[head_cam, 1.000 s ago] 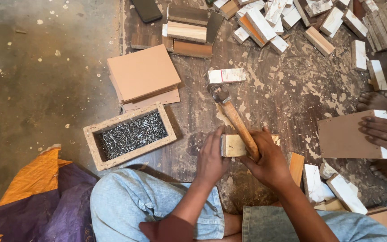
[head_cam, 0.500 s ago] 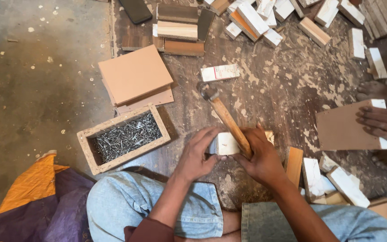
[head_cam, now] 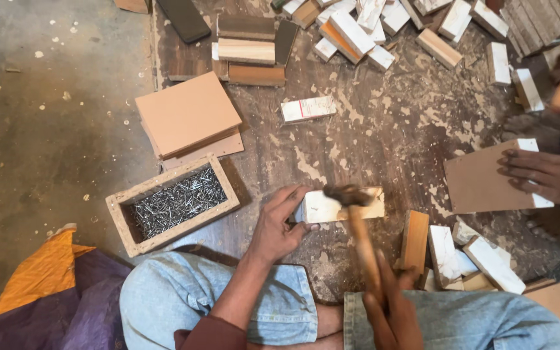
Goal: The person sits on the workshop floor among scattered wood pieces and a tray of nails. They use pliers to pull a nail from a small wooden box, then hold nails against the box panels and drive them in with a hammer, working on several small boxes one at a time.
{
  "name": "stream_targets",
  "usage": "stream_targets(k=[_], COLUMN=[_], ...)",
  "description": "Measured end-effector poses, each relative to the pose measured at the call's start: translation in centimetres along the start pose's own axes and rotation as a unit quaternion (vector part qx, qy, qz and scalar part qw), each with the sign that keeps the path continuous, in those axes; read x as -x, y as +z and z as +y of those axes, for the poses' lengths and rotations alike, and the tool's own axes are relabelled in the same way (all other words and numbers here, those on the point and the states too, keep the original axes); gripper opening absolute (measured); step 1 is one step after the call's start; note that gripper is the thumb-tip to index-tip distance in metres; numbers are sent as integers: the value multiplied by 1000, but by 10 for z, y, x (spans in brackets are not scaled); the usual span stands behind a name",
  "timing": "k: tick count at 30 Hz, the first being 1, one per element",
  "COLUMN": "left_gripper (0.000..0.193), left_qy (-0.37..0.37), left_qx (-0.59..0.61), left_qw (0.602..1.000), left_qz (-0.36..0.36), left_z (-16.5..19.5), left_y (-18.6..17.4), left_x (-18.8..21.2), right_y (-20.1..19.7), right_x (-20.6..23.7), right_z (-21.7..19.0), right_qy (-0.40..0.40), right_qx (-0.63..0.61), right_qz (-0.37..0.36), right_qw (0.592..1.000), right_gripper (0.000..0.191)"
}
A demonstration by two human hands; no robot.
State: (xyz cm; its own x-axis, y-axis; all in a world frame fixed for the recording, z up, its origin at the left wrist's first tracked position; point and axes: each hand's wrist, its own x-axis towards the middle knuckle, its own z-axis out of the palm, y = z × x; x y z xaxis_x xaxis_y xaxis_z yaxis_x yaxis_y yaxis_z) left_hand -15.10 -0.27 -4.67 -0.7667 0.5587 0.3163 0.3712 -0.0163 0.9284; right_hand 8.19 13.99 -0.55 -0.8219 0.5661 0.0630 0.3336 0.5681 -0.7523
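My left hand (head_cam: 279, 223) holds a white-faced wooden block (head_cam: 322, 207) steady on the worn floor board, fingers against its left end. My right hand (head_cam: 393, 311) grips the wooden handle of a hammer (head_cam: 358, 220). The blurred hammer head sits over the top of the block. A wooden box of nails (head_cam: 173, 204) lies just left of my left hand.
A stack of brown boards (head_cam: 188, 116) lies behind the nail box. Several wood blocks (head_cam: 384, 26) are scattered at the back and near my right knee (head_cam: 468, 253). Another person's hand (head_cam: 542, 175) presses a brown board (head_cam: 481, 185) at right. Orange and purple cloth (head_cam: 40, 291) lies lower left.
The hammer has swung from resting tilted behind the block to striking over it. My right hand has slid down to the handle's end, toward my lap.
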Motion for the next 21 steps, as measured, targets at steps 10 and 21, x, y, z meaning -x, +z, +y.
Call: stream_targets(k=[10,21], left_gripper=[62,62], left_qy=[-30,-1], left_qx=[-7,-48], left_qw=[1000,999], left_qz=[-4,-19], left_z=[-6,-18], left_y=[3,7], left_x=[4,8], right_y=[2,-3], right_x=[20,10], right_z=[7,15], right_qy=[11,104], right_qx=[-15,-47], right_qz=[-5,-22], right_qw=[1000,993], right_gripper=[53,54])
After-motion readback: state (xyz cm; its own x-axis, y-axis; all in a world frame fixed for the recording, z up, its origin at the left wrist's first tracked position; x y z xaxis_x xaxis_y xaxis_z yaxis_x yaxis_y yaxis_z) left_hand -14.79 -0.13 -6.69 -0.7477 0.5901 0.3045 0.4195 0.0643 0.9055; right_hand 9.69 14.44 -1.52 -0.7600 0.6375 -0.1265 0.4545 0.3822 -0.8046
